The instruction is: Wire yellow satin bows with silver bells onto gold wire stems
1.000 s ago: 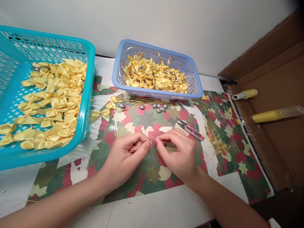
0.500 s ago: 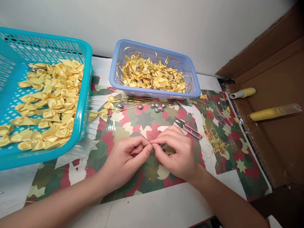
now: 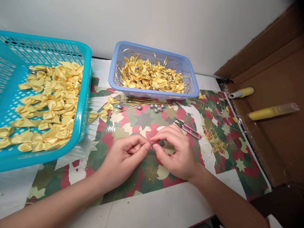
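Above the patterned table cover (image 3: 142,118), my two hands meet fingertip to fingertip. My left hand (image 3: 129,155) is closed, thumb and forefinger pinching a thin thread. A pale length of thread (image 3: 111,207) trails over the front of the table below that wrist. My right hand (image 3: 175,150) holds a fine, needle-like piece (image 3: 149,135) between curled fingers and thumb; its far end pokes out past the forefinger. The exact contact between thread and needle is too small to make out. Just beyond the right hand lie pink-handled thread snips (image 3: 188,129).
A turquoise basket (image 3: 83,104) of yellow satin bows stands left. Behind is a blue basket (image 3: 154,94) with bows and gold ties. Silver bells (image 3: 156,108), gold ties (image 3: 142,101) and loose bows (image 3: 98,116) lie before it. Thread scraps (image 3: 218,144) and a cardboard box (image 3: 273,133) are right.
The right thumb and forefinger have parted slightly, and the left fingertips have drawn back a little to the left. The rest of the table looks the same, apart from a small camera shift.
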Demonstrator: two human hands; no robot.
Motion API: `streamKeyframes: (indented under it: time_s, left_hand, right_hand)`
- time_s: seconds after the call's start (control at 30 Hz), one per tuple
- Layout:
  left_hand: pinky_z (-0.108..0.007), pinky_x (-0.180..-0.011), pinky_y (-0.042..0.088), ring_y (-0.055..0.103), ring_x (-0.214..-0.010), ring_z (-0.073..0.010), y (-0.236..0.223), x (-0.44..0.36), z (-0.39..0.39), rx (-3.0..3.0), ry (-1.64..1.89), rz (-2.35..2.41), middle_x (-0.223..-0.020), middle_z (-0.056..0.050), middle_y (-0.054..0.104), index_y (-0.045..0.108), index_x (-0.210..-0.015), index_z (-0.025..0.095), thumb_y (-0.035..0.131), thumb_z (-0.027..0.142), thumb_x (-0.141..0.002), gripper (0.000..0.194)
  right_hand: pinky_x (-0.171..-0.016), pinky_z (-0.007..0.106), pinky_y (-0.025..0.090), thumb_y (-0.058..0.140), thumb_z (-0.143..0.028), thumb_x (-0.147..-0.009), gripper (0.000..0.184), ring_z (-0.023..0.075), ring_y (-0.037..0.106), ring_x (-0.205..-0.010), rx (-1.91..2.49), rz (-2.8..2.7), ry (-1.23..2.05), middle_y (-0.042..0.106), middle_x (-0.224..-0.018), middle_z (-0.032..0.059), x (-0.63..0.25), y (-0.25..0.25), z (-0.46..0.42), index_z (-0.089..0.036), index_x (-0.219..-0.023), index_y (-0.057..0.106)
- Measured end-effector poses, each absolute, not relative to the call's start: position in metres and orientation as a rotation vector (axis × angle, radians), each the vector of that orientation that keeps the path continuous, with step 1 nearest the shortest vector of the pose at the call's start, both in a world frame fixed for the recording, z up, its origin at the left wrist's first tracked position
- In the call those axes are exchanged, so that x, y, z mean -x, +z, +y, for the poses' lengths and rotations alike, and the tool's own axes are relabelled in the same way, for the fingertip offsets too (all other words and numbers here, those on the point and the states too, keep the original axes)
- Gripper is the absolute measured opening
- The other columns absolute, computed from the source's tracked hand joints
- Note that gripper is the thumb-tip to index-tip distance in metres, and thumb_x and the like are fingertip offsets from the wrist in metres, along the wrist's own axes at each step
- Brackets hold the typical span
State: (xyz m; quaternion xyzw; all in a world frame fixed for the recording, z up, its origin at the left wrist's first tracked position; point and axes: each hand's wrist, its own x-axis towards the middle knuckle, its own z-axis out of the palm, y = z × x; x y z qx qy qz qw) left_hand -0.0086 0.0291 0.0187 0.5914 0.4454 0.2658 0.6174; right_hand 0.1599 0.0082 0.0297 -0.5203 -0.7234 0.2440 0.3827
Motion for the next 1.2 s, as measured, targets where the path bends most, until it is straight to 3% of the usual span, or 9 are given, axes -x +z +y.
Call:
streamKeyframes:
  time_s: [0.27,0.43,0.67,0.93,1.03,1.2]
  left_hand:
    - [-0.019,-0.041,0.017,0.023,-0.045,-0.0063,0.017,0.009,0.028,-1.374,0.610,1.045,-0.050,0.009,0.026,0.054,-0.062,0.016,0.052,0.032,-0.085,0.028]
    - [-0.019,-0.040,0.016,0.023,-0.045,-0.0064,0.016,0.009,0.029,-1.356,0.611,1.022,-0.049,0.009,0.027,0.057,-0.065,0.016,0.053,0.033,-0.085,0.027]
    - [-0.019,-0.041,0.017,0.022,-0.046,-0.0065,0.014,0.008,0.028,-1.382,0.590,1.021,-0.050,0.008,0.025,0.057,-0.063,0.016,0.053,0.033,-0.086,0.029]
    - [-0.019,-0.040,0.019,0.025,-0.045,-0.0066,0.014,0.010,0.027,-1.326,0.628,1.117,-0.048,0.008,0.031,0.056,-0.063,0.017,0.053,0.035,-0.084,0.028]
    - [-0.019,-0.040,0.020,0.027,-0.044,-0.0067,0.015,0.009,0.027,-1.309,0.649,1.146,-0.050,0.007,0.035,0.059,-0.064,0.017,0.054,0.037,-0.084,0.029]
    - [-0.019,-0.040,0.024,0.030,-0.044,-0.0070,0.017,0.009,0.026,-1.261,0.687,1.197,-0.052,0.006,0.038,0.062,-0.066,0.018,0.055,0.042,-0.083,0.030]
  right_hand:
    - [-0.070,0.035,0.039,0.052,-0.008,-0.083,0.015,0.0160,0.057,-0.071,1.302,-1.885,0.454,0.066,-0.071,0.0009,-0.162,0.026,0.011,-0.019,-0.074,0.056]
    - [-0.073,0.036,0.038,0.057,-0.011,-0.082,0.009,0.0171,0.058,-0.076,1.329,-1.887,0.590,0.068,-0.077,0.0014,-0.164,0.030,0.010,-0.019,-0.080,0.060]
    - [-0.069,0.034,0.033,0.055,-0.012,-0.084,0.016,0.0149,0.054,-0.067,1.279,-1.992,0.452,0.063,-0.065,-0.0003,-0.160,0.023,0.009,-0.018,-0.069,0.058]
    - [-0.075,0.033,0.032,0.058,-0.015,-0.086,0.009,0.0152,0.055,-0.077,1.474,-1.973,0.431,0.066,-0.077,-0.0007,-0.165,0.020,0.011,-0.018,-0.078,0.058]
    - [-0.075,0.034,0.028,0.062,-0.022,-0.087,0.009,0.0178,0.053,-0.080,1.596,-2.128,0.324,0.067,-0.081,-0.0008,-0.164,0.014,0.011,-0.018,-0.079,0.059]
    - [-0.072,0.035,0.024,0.052,-0.020,-0.094,0.021,0.0187,0.048,-0.073,1.728,-2.353,0.088,0.061,-0.073,0.0007,-0.157,0.008,0.010,-0.017,-0.074,0.056]
